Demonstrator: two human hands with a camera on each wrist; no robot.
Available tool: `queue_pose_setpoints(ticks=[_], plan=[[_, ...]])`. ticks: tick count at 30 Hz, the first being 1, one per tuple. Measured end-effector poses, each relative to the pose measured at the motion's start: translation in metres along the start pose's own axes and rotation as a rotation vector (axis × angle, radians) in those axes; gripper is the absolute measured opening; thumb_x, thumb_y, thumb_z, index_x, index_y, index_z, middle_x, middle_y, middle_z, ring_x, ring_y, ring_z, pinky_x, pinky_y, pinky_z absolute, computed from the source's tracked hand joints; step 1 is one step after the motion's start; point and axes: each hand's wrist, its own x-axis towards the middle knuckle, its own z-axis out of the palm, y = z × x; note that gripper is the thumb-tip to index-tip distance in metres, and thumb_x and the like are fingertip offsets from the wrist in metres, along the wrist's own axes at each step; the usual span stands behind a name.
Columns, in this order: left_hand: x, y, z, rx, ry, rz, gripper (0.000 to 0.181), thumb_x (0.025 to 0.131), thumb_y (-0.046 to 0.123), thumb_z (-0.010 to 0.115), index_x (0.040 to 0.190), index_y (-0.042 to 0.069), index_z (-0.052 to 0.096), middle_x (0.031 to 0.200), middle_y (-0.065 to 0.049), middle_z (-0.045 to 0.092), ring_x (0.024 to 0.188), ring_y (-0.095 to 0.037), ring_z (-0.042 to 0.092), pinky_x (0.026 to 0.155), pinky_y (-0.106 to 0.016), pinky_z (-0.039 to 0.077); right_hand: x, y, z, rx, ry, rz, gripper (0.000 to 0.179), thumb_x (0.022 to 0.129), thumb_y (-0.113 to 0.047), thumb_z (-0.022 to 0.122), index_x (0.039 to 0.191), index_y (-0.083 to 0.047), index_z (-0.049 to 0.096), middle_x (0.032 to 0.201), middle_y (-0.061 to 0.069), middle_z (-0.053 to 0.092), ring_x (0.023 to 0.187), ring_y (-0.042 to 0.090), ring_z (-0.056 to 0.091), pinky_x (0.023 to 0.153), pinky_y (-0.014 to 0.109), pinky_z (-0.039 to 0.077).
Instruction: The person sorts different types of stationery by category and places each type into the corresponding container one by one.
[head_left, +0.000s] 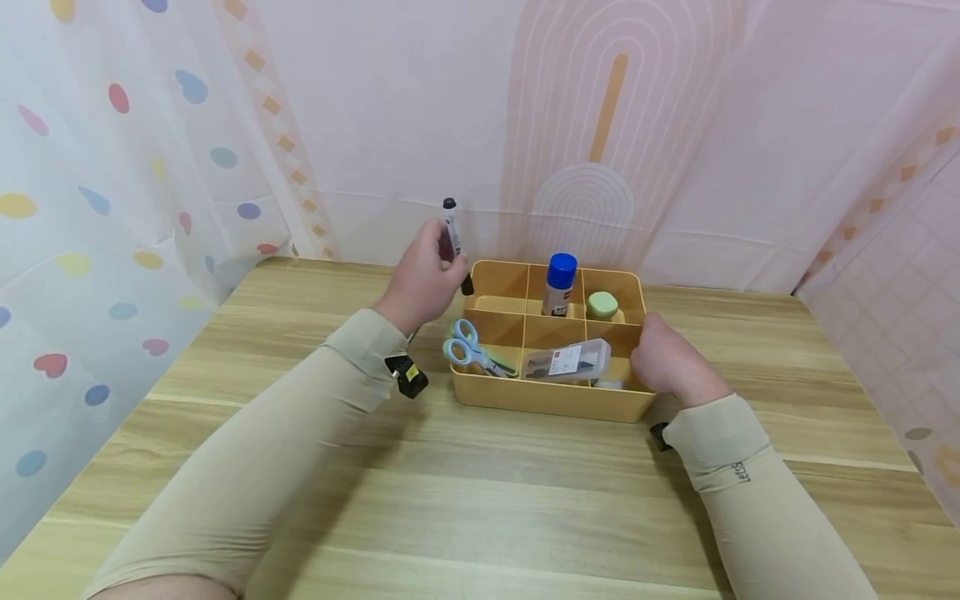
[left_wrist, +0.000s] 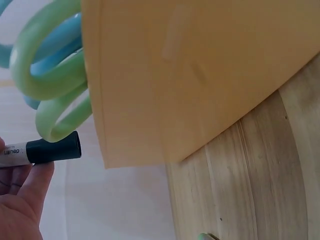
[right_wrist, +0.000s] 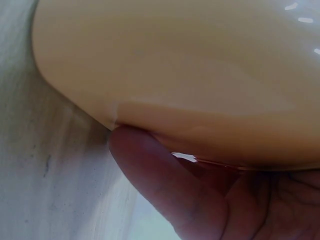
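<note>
In the head view my left hand [head_left: 423, 275] holds a black-capped whiteboard marker [head_left: 453, 233] upright, its lower end beside the back left corner of a yellow divided organizer box [head_left: 551, 402]. The marker's dark cap [left_wrist: 55, 148] shows near the scissor handles in the left wrist view. My right hand [head_left: 671, 358] grips the box's right side, the thumb [right_wrist: 150, 170] lying against the outer wall in the right wrist view. Blue and green scissors [head_left: 474, 350] lean in the front left compartment. A clear plastic case [head_left: 567, 362] lies slanted across the front middle and right compartments.
A blue-capped glue stick [head_left: 559, 287] stands in the back middle compartment. A pale green rounded item [head_left: 602, 304] sits in the back right one. The wooden table [head_left: 480, 500] meets a patterned curtain [head_left: 390, 108] behind the box.
</note>
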Motion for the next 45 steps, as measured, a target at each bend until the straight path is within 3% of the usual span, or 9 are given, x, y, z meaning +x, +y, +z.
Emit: queue_pose_setpoints(ticks=[10,20,35,45], plan=[[0.005,-0.004,0.003,-0.014,-0.028,-0.007,0.031,0.105,0.011,0.055,0.131,-0.001,0.045,0.116,-0.017,0.057,0.103,-0.028,0.059,0.093,-0.042,0.058,0.000,-0.001,0.000,0.005,-0.010,0.019,0.059,0.094,-0.003,0.040,0.144,0.024,0.023,0.127,0.038,0.057,0.095,0.037,0.060,0.077,0.041,0.053],[0.006,-0.010,0.009,-0.030,-0.102,-0.024,0.030,0.104,0.011,0.056,0.130,0.000,0.045,0.119,-0.017,0.058,0.112,-0.030,0.064,0.101,-0.042,0.058,-0.001,-0.001,0.001,-0.003,0.003,0.016,0.058,0.093,-0.002,0.039,0.143,0.024,0.024,0.124,0.038,0.058,0.093,0.036,0.061,0.075,0.040,0.054],[0.003,-0.021,0.017,0.028,-0.158,-0.021,0.027,0.104,0.013,0.059,0.128,0.005,0.049,0.120,-0.013,0.062,0.114,-0.029,0.064,0.094,-0.042,0.061,0.000,-0.002,0.002,-0.006,0.007,0.005,0.054,0.094,-0.002,0.039,0.140,0.024,0.027,0.121,0.036,0.059,0.091,0.035,0.061,0.073,0.038,0.054],[0.005,-0.020,0.016,0.085,-0.194,-0.015,0.021,0.102,0.013,0.061,0.120,0.006,0.053,0.114,-0.012,0.063,0.107,-0.028,0.062,0.091,-0.041,0.057,-0.002,-0.003,0.001,0.001,0.010,0.018,0.056,0.094,-0.002,0.039,0.142,0.023,0.026,0.126,0.038,0.058,0.096,0.036,0.060,0.080,0.043,0.055]])
